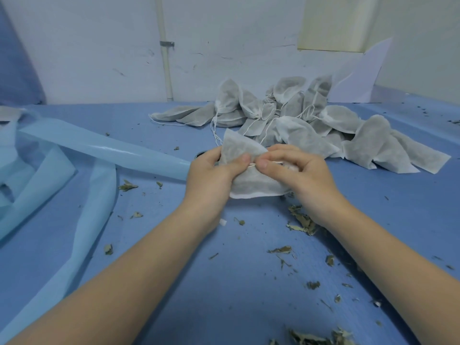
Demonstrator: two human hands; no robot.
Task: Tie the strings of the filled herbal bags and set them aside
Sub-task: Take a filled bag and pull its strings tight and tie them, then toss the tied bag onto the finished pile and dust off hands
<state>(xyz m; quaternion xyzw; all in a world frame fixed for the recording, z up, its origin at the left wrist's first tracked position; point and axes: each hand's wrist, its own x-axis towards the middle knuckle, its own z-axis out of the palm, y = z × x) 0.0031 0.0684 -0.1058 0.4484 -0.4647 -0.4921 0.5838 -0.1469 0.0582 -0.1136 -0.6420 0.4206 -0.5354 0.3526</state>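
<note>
Here, at the far left, loose strips of pale blue sheet (62, 175) lie folded and curled on the blue surface (224, 282), one long glossy strip reaching toward the middle. Bits of dried leaf (302, 221) are scattered over the surface, thicker toward the right and near the bottom edge.

In the middle, the left hand (211, 175) grips the white herbal bag (251, 181) from its left side: the fingers curl round behind the bag's upper part and the thumb presses across its front. The bag sits between the two hands, raised a little off the surface, its sewn bottom edge turned toward the person and its upper corner sticking up above the left fingers. A short stretch of string (266, 163) runs across the front of the bag between the two thumbs.

The right hand (298, 173) touches the bag from the right, its fingers curled over the bag's right part and its thumb and forefinger pinching the string just beside the left thumb. Both thumb tips nearly meet.

Beyond the hands, toward the wall, a pile of filled bags (298, 115) lies on the surface with thin white strings trailing from their gathered necks; the nearest ones lie just behind the held bag. The pile spreads to the right, where flatter bags fan out. A white card (358, 78) leans against the wall behind the pile.
</note>
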